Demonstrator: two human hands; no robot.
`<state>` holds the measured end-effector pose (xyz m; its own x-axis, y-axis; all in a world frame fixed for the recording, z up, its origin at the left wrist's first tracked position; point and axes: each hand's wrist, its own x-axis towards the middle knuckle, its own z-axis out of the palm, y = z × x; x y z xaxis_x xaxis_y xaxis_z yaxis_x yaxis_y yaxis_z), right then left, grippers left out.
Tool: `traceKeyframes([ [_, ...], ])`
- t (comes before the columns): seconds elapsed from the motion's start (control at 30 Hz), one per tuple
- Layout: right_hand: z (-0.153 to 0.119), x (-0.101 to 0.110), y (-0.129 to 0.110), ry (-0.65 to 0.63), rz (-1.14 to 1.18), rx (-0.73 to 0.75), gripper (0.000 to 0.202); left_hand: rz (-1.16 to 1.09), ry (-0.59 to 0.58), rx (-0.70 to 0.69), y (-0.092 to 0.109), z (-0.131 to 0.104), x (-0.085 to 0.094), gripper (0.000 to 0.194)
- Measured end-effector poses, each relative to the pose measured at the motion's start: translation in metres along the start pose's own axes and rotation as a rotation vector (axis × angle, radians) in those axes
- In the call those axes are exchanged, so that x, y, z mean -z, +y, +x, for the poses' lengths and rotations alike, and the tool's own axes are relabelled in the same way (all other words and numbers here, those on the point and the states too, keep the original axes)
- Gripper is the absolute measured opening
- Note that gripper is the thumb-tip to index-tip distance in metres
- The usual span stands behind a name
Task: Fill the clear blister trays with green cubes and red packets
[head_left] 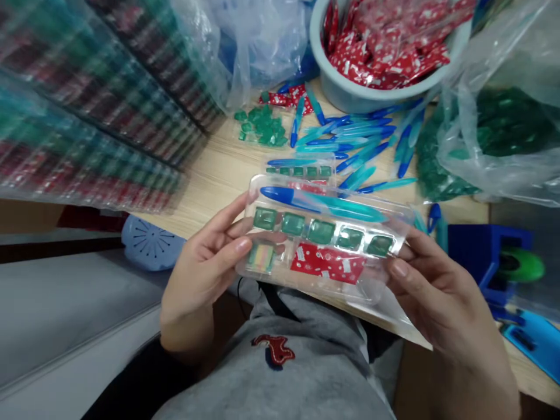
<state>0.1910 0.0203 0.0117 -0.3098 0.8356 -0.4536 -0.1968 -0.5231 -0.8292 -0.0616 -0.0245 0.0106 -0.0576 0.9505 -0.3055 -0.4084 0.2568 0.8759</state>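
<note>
A clear plastic tray [284, 280] is held up between my two hands, tilted toward me. My left hand [203, 265] grips its left end, thumb on top; my right hand [431, 280] pinches the right end. Along the tray's top lies a blue and turquoise pen-shaped piece [324, 204]. Below that is a row of several green square gems [321, 231]. A red patterned packet [328, 262] and a small striped block [261, 256] fill the lower part. Behind it, partly covered, a second filled tray [301, 166] rests on the table.
Filled trays [87, 116] are stacked high at the left. Loose blue pen pieces [350, 140] and green gems [265, 125] lie on the wooden table. A grey basin [380, 99] of red packets stands behind. At right are a bag of green pieces [503, 128] and a blue tape dispenser [475, 256].
</note>
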Motion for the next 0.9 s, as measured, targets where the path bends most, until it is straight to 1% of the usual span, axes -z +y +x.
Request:
traceKeyframes([
  [0.07, -0.003, 0.001, -0.001, -0.004, -0.004, -0.002, 0.04, -0.064, -0.008, 0.026, 0.002, -0.001, -0.002, 0.042],
  [0.13, -0.005, 0.003, -0.002, 0.007, 0.001, 0.01, 0.039, -0.125, -0.037, 0.04, 0.003, -0.001, -0.004, 0.039],
  [0.2, -0.007, 0.004, -0.002, 0.02, -0.001, 0.038, 0.038, -0.159, -0.07, 0.052, 0.004, -0.002, -0.006, 0.04],
  [0.27, -0.008, 0.004, -0.002, 0.025, -0.008, 0.063, 0.039, -0.151, -0.072, 0.055, 0.004, -0.002, -0.008, 0.043],
  [0.33, -0.009, 0.003, -0.002, 0.03, 0.001, 0.074, 0.039, -0.128, -0.029, 0.037, 0.004, -0.001, -0.01, 0.044],
  [0.4, -0.011, 0.001, -0.003, 0.033, 0.037, 0.068, 0.035, -0.101, 0.045, 0.028, 0.005, 0.0, -0.012, 0.044],
  [0.47, -0.012, 0.0, -0.005, 0.017, 0.081, 0.042, 0.031, -0.066, 0.115, 0.05, 0.005, 0.002, -0.014, 0.043],
  [0.53, -0.012, 0.0, -0.007, -0.022, 0.111, 0.013, 0.031, -0.033, 0.146, 0.09, 0.006, 0.003, -0.014, 0.044],
  [0.6, -0.013, 0.0, -0.009, -0.049, 0.108, -0.002, 0.037, -0.012, 0.155, 0.123, 0.006, 0.005, -0.012, 0.045],
  [0.67, -0.014, 0.0, -0.01, -0.056, 0.085, -0.019, 0.047, -0.012, 0.151, 0.138, 0.005, 0.006, -0.01, 0.045],
  [0.77, -0.014, -0.002, -0.013, -0.06, 0.076, -0.063, 0.062, -0.046, 0.124, 0.176, 0.002, 0.01, -0.008, 0.039],
  [0.83, -0.014, -0.003, -0.015, -0.068, 0.084, -0.086, 0.065, -0.072, 0.115, 0.198, -0.001, 0.011, -0.008, 0.034],
  [0.9, -0.013, -0.003, -0.016, -0.069, 0.067, -0.087, 0.064, -0.082, 0.114, 0.193, -0.002, 0.011, -0.009, 0.034],
])
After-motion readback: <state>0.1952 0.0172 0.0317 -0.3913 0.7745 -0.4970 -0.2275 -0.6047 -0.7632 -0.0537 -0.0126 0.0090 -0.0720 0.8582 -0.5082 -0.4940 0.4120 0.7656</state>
